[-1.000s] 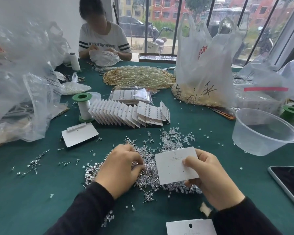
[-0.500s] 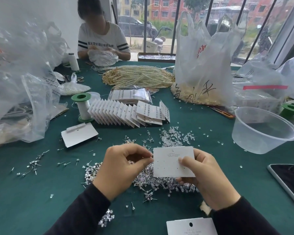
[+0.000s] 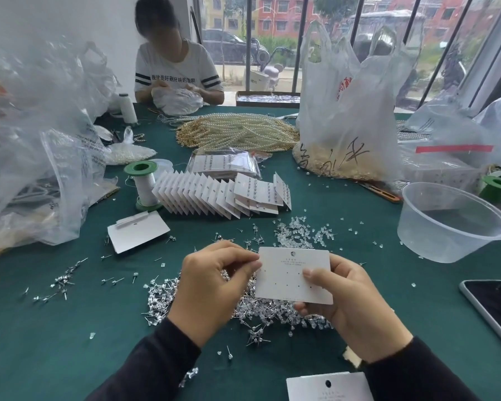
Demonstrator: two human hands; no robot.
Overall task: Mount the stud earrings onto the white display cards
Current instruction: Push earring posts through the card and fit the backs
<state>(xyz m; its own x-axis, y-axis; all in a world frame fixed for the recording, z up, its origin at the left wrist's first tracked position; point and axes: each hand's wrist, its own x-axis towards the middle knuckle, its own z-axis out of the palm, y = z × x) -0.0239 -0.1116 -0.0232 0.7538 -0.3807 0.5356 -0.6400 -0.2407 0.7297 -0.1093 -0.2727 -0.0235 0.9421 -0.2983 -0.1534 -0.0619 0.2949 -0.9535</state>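
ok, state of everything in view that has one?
card, held up, holes empty
left grip, pinching card's left edge
right grip, clamped on card's right side
bowl, upright, looks empty
phone, face up, screen dark
finished cards, studs mounted
studs, loose in a pile

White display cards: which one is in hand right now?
The unfilled card gripped by the right hand, above the stud pile; all others lie untouched on the green table.

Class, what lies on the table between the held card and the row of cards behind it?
Head view: scattered studs and clear plastic bits on green cloth.
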